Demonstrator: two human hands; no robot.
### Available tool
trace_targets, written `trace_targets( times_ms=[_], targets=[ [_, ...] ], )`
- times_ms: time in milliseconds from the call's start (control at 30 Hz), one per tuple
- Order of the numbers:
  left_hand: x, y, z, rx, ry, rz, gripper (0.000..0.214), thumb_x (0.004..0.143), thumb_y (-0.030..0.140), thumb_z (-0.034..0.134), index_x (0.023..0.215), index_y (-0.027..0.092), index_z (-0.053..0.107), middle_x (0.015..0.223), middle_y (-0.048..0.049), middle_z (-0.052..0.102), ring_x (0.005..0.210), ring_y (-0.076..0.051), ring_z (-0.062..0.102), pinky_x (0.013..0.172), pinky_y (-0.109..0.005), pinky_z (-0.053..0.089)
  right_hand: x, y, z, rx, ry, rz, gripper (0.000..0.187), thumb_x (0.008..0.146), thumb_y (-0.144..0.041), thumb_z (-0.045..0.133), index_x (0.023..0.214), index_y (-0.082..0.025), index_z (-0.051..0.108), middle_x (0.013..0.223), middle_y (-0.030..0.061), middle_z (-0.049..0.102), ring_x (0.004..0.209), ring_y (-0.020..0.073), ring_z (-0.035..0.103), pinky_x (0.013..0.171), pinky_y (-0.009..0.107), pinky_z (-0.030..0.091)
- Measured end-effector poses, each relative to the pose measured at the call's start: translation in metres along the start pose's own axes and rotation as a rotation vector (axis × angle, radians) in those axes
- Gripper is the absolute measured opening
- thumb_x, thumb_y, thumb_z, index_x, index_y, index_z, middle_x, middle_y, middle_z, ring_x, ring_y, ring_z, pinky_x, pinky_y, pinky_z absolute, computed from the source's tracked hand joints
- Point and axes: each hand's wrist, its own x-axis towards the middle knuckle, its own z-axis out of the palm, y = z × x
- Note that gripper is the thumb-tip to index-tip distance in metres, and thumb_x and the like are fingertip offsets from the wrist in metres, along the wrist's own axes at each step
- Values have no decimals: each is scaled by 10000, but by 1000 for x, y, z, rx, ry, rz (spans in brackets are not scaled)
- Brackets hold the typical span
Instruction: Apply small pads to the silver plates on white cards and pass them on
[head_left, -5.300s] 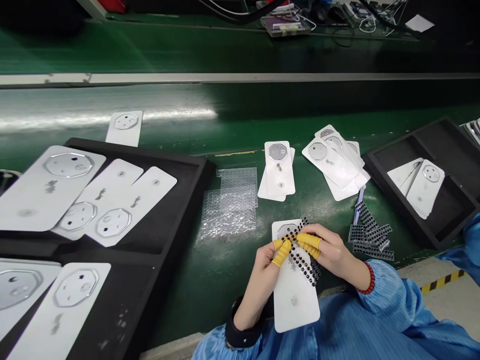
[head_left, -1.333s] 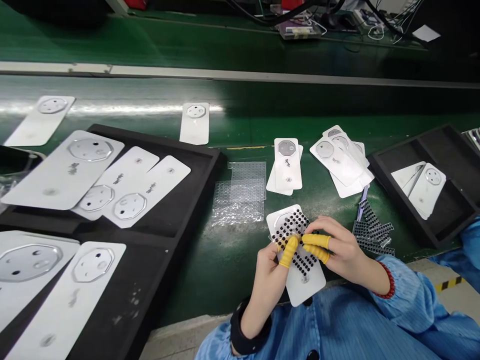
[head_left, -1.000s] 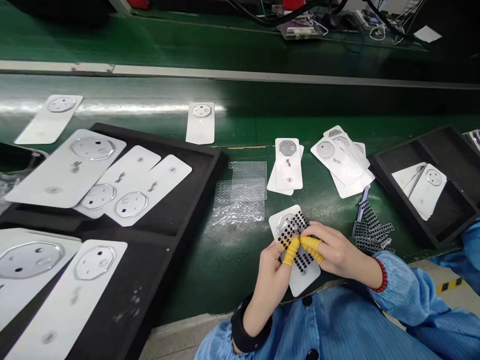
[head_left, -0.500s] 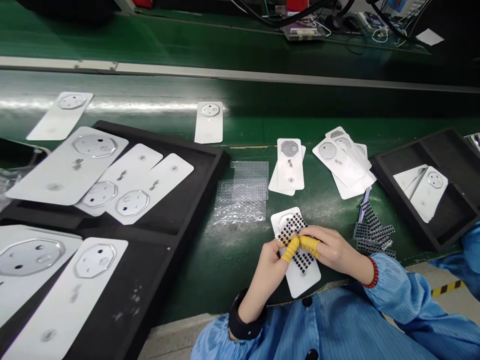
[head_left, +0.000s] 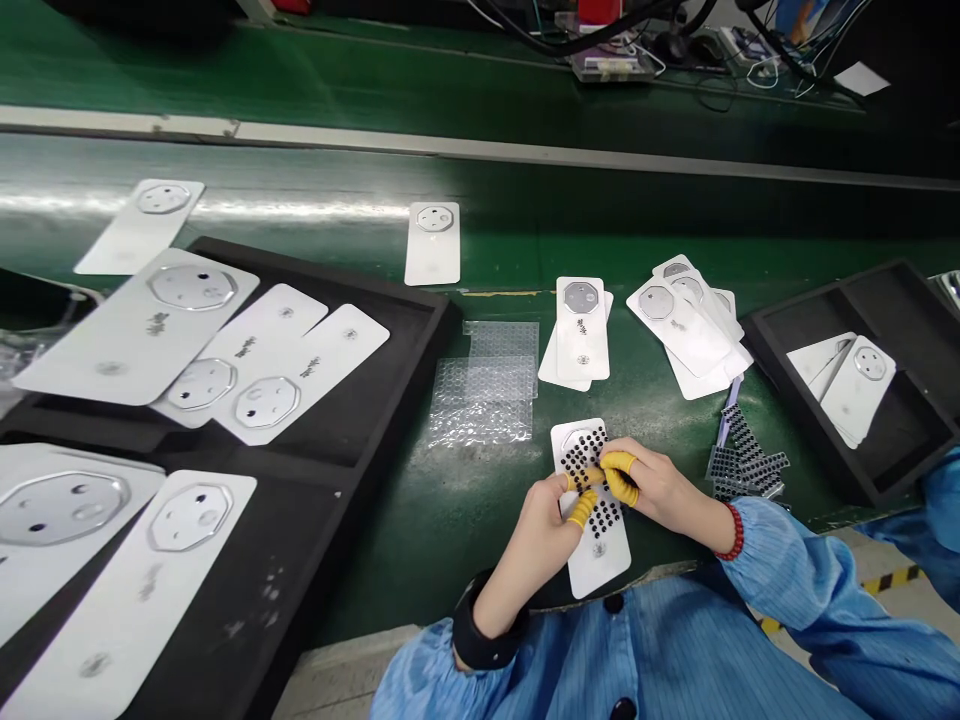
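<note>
A white phone back cover point(head_left: 600, 560) lies at the near table edge under both hands. On top of it sits a clear sheet of black dots point(head_left: 586, 462). My left hand point(head_left: 551, 525), with yellow finger cots, is closed in a pinch on the sheet's lower part. My right hand point(head_left: 649, 485), also in yellow cots, pinches the same sheet from the right. The fingertips of both hands meet over the cover's middle. Whether a single dot is between them is too small to see.
A big black tray point(head_left: 375, 400) of white covers fills the left. Bubble wrap point(head_left: 484, 385) lies beside it. Cover stacks point(head_left: 581, 330) point(head_left: 690, 325), used dot strips point(head_left: 742, 455) and a second black tray point(head_left: 907, 420) sit right. Two covers point(head_left: 433, 243) ride the belt behind.
The covers on the belt have drifted right. The cover under my hands has turned more upright and my fingertips have drawn closer together on the dot sheet.
</note>
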Motion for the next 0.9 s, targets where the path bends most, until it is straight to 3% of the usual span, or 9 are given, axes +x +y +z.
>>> trace_targets(
  times_ms=[133,233,300,367,433,533,633,767,900],
  targets=[
    [-7,-1,-25,60,89,-3,299,702,333,707,906,118,742,961,-147,760,881,-332,706,792,-432,577,-3,4,2,-26,-18,33,159,981,-143,386,1024,-136,539,1029,142,621,951,197,633,753,341,594],
    [-27,-3,-53,109,362,11,532,740,408,688,1179,113,640,1168,-179,695,1099,-365,641,937,-480,523,-2,4,-9,2,-20,48,140,969,-129,420,1026,-142,548,1014,126,645,922,189,652,749,328,595],
    [-45,2,-60,71,583,42,840,763,415,697,1477,185,320,1269,-168,642,1118,-345,641,909,-473,548,3,1,-20,66,45,86,123,960,-140,461,1042,-152,552,999,105,654,921,169,660,770,297,590],
    [-59,12,-53,-41,657,64,1118,766,408,728,1536,277,-72,1208,-135,680,963,-311,713,784,-442,607,12,-8,-33,118,167,124,109,940,-143,508,1025,-166,572,996,91,658,926,154,661,786,276,580],
    [-67,26,-34,-147,571,62,1179,763,407,743,1518,289,-154,1107,-102,724,844,-286,738,715,-409,625,22,-22,-42,90,298,87,93,915,-138,554,993,-172,592,970,77,667,896,144,658,815,287,570],
    [-68,44,-4,-215,337,38,927,798,401,705,1526,266,148,1131,-95,716,877,-268,730,715,-343,622,36,-46,-50,-75,370,-103,85,932,-159,528,976,-165,600,946,68,691,878,142,648,906,351,545],
    [-66,47,12,-165,169,76,676,806,350,694,1416,262,417,1196,-91,689,969,-269,709,763,-318,606,43,-60,-54,-185,350,-231,227,962,-137,389,920,-164,611,963,71,707,908,160,636,929,398,534],
    [-66,40,15,-98,147,115,597,812,268,680,1374,289,482,1257,-87,663,1059,-281,678,809,-330,591,43,-63,-65,-203,258,-265,294,931,-105,351,894,-175,634,1006,84,702,941,184,630,937,424,527],
    [-68,39,17,-79,140,99,657,813,272,673,1422,272,426,1186,-110,690,948,-281,709,747,-348,598,39,-60,-73,-224,190,-290,317,941,-104,338,955,-146,652,1041,100,699,1004,193,630,980,410,510]
  ],
)
